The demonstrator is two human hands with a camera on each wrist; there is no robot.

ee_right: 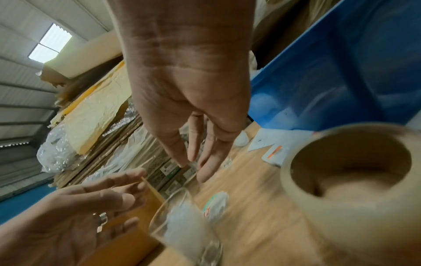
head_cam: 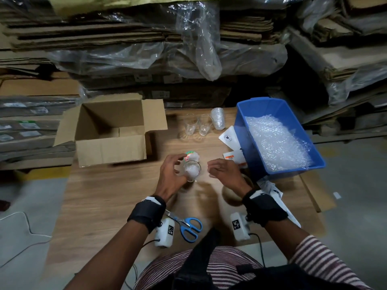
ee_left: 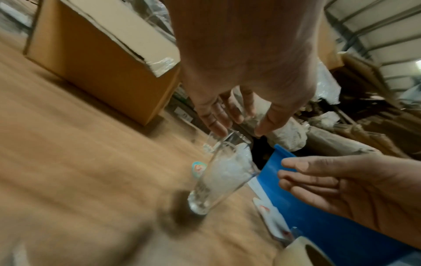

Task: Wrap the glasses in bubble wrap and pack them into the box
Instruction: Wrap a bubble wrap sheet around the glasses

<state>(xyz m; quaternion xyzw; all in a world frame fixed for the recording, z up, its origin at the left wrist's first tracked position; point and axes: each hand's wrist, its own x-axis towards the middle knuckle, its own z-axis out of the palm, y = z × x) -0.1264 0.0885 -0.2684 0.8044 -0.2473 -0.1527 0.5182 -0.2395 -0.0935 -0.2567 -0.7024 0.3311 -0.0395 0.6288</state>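
A clear glass [head_cam: 191, 170] stuffed with white wrap stands upright on the wooden table [head_cam: 117, 197]. My left hand [head_cam: 178, 164] hovers just left of it, fingers relaxed and spread. In the left wrist view those fingers [ee_left: 218, 124] hang over the glass [ee_left: 218, 181] rim without gripping. My right hand [head_cam: 215, 168] is open a little to the right of the glass, holding nothing. Two bare glasses [head_cam: 191, 126] [head_cam: 204, 127] and one wrapped glass [head_cam: 218, 119] stand at the back. The open cardboard box [head_cam: 111, 130] looks empty at the left.
A blue bin [head_cam: 240, 126] with bubble wrap [head_cam: 276, 143] sits at the right, with paper labels [head_cam: 229, 139] beside it. A tape roll [head_cam: 232, 193] lies under my right wrist. Blue scissors [head_cam: 189, 225] lie near the front edge. A small coloured sticker roll [head_cam: 189, 156] sits behind the glass.
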